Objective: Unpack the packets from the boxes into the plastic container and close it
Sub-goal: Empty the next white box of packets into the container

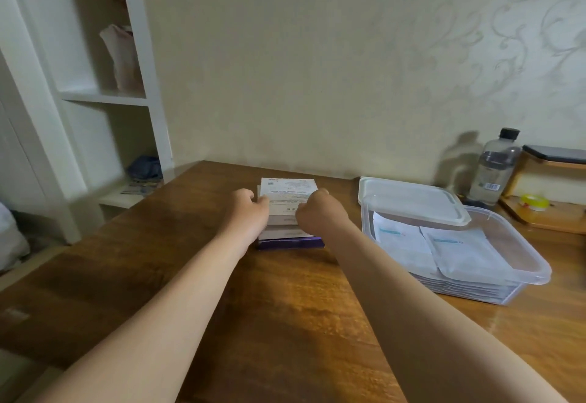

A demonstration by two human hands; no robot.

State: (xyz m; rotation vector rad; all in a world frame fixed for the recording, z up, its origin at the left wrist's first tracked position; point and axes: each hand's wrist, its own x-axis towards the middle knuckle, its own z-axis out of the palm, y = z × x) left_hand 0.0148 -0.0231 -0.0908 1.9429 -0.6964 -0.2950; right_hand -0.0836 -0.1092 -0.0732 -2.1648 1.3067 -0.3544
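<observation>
Left hand (245, 209) gripping the left edge of the top box (287, 191) on the desk (285, 323), right hand (317, 212) curled round its right edge, container (536, 263) of packets (459, 250) right, lid (409, 199) lying on its far end

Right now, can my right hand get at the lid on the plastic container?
Probably yes. The lid rests on the far rim of the container, just right of the right hand, nothing between them. Its grip is on the stack of boxes, though, so release first.
</observation>
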